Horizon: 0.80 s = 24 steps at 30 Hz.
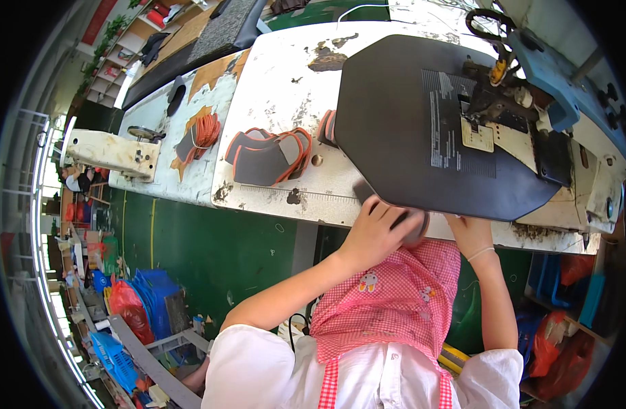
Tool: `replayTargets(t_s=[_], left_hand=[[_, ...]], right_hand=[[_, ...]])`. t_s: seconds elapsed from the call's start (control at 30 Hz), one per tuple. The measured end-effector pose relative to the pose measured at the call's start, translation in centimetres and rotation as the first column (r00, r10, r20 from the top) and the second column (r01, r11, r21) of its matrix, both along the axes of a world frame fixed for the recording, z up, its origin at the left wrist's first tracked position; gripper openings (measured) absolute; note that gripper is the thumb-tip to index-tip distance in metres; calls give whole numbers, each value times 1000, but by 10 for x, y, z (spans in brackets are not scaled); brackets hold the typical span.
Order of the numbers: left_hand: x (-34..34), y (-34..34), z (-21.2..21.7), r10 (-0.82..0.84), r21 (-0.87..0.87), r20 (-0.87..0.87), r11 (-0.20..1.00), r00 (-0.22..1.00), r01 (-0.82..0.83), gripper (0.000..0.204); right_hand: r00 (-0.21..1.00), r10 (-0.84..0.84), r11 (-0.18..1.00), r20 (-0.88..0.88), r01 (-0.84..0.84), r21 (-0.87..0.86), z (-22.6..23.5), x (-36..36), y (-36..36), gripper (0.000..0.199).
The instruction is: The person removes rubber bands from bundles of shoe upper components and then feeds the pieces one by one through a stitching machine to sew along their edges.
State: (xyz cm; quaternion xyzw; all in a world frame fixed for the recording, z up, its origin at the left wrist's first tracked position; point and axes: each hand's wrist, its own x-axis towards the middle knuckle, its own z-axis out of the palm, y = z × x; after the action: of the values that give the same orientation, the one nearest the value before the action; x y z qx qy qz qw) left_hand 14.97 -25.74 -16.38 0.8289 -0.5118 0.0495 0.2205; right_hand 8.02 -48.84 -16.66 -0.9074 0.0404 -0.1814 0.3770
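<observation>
My left hand (376, 233) grips a dark grey flat piece (365, 191) at the near edge of the worn white worktable (279, 88). My right hand (470, 235) rests against the same edge, just right of the piece, below a large black mat (401, 123). Its fingers are hidden, so its hold is unclear. A pile of grey pieces with orange trim (269, 158) lies on the table to the left of my hands. I wear white sleeves and a pink checked apron (395, 300).
A sewing machine head (538, 95) stands at the mat's right end, with black scissors (487, 24) behind it. More orange-trimmed pieces (202, 133) and another machine (112, 151) sit farther left. Blue crates (153, 293) and red bags (129, 310) stand on the green floor.
</observation>
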Motion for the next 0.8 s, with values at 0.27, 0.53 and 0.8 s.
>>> replayTargets(t_s=[0.27, 0.53, 0.8], left_hand=[[26, 65, 114, 318, -652, -27, 713, 948, -257, 40], [58, -19, 164, -102, -406, 227, 894, 969, 189, 40], [65, -38, 163, -53, -294, 140, 951, 989, 93, 46]], right_hand=[[932, 346, 901, -107, -298, 316, 106, -37, -3, 18], [932, 121, 976, 343, -49, -210, 166, 21, 7, 26], [929, 75, 962, 362, 28, -272, 153, 41, -9, 20]])
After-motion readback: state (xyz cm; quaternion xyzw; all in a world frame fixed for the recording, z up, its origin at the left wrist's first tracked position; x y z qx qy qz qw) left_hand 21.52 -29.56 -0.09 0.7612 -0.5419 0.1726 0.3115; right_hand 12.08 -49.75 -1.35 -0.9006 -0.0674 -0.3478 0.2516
